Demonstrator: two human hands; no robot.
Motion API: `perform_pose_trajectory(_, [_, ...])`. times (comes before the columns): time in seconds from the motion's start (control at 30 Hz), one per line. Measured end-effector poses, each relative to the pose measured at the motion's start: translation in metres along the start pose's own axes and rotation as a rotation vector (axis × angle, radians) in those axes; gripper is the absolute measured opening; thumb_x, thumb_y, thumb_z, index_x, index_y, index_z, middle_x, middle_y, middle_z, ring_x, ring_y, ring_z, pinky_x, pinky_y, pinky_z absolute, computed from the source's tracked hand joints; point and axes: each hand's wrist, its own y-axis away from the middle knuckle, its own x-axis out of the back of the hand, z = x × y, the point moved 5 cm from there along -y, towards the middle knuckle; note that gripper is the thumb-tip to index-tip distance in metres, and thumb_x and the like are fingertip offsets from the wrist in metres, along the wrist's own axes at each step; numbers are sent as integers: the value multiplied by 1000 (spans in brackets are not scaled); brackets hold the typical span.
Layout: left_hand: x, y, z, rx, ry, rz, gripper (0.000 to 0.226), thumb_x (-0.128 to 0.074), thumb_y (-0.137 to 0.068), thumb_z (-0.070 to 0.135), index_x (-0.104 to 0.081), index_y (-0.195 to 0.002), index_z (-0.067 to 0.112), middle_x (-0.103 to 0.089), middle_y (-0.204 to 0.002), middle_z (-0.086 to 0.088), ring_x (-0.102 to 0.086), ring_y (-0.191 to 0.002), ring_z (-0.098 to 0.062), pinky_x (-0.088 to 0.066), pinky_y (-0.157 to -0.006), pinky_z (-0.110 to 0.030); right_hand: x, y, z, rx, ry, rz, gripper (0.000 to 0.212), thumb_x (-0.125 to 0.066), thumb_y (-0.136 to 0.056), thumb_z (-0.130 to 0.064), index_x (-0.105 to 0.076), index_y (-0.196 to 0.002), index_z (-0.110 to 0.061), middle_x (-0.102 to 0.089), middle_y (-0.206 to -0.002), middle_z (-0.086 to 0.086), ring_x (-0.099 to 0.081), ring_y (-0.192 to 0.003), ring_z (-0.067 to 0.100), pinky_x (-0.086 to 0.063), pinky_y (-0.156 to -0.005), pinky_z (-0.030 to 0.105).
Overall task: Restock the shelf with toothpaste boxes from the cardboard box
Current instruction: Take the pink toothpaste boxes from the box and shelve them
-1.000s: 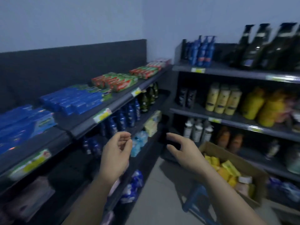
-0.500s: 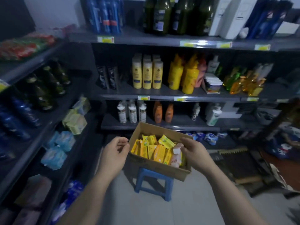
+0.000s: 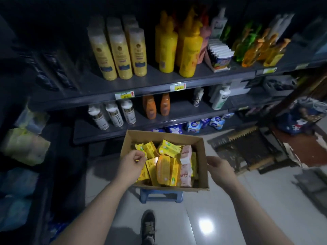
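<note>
- Below, in the head view, an open cardboard box (image 3: 159, 137) sits on a small blue stool (image 3: 161, 195), on pale floor tiles in front of a dark shelf (image 3: 150, 85) of yellow bottles (image 3: 120, 50).
- Yellow toothpaste boxes (image 3: 166, 167) stand jumbled inside it, with pink boxes (image 3: 185, 167) to their right.
- The left hand (image 3: 131, 164) is at the box's left rim, fingers curled toward the thumb. It may be pinching a yellow box, but blur hides this.
- The right hand (image 3: 221, 168) holds the box's right wall from outside, fingers curled.
- A dark shoe (image 3: 148, 225) shows below the stool.
</note>
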Motion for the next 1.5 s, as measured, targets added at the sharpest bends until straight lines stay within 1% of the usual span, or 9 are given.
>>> perform_pose_trajectory(0.23, [-55,-91,-16,40,-70,-198,8,-59,-92,15,-64,-97,17,-64,-103,2,-58,-103,-14,-42,-80,-25,-34,-63,27,-180,-48,15,17,-55,-86,-9,-69,-96,-4,-69,-92,10,-63,-88,26,-48,-74,34])
perform_pose_trajectory(0.4, [-95,-132,-35,61,-78,-247,10,-58,-94,17,-64,-100,20,-62,-103,6,-56,-102,-9,-42,-82,-24,-75,-113,50,-253,-97,-28,15,-58,-88,-23,-67,-91,-10,-70,-84,5,-66,-80,23,-57,-76,45])
perform_pose_trajectory(0.53, [-115,-156,-60,105,-62,-229,11,-58,-94,19,-64,-102,22,-62,-103,9,-56,-102,-8,-44,-81,-23,-111,-158,69,-283,-58,-59,26,-56,-93,-34,-62,-103,-10,-63,-82,-3,-60,-70,12,-45,-53,23])
perform_pose_trajectory(0.6, [-123,-163,-74,124,-59,-227,11,-59,-93,20,-65,-102,24,-62,-102,11,-58,-103,-9,-47,-85,-26,-125,-175,77,-310,-66,-66,30,-55,-94,-35,-57,-111,-11,-59,-87,-3,-56,-74,13,-39,-53,22])
perform_pose_trajectory(0.83, [-142,-165,-106,184,-63,-216,12,-57,-94,24,-63,-102,30,-63,-102,13,-61,-100,-12,-52,-88,-34,-159,-207,103,-424,-94,-63,35,-58,-93,-39,-57,-113,-11,-66,-89,1,-66,-67,12,-55,-56,28])
perform_pose_trajectory(1.0, [-151,-158,-113,201,-53,-230,12,-58,-94,22,-64,-102,29,-64,-104,9,-61,-101,-12,-51,-86,-32,-136,-198,100,-339,-125,-63,34,-67,-86,-25,-59,-116,-11,-67,-105,4,-66,-88,21,-59,-74,39])
perform_pose_trajectory(1.13, [-158,-152,-98,165,-60,-256,13,-58,-94,19,-64,-104,23,-62,-105,8,-57,-102,-9,-44,-76,-18,-91,-175,82,-164,-157,2,28,-70,-83,-20,-65,-110,-15,-67,-97,-3,-64,-84,15,-56,-70,32])
perform_pose_trajectory(1.27, [-176,-151,-75,142,-58,-337,17,-62,-92,16,-63,-108,20,-64,-108,4,-59,-97,-10,-45,-71,-18,-51,-160,76,-116,-319,51,22,-72,-83,-14,-63,-102,-19,-65,-92,-7,-63,-79,8,-57,-67,29])
perform_pose_trajectory(1.5, [-244,-159,-58,-14,-426,-643,64,-72,-83,10,-46,-140,20,-51,-139,-2,-48,-127,-19,-43,-99,-29,-25,-162,104,-162,-544,85,40,-74,-81,-8,-62,-118,-14,-70,-99,-7,-68,-86,11,-49,-57,12])
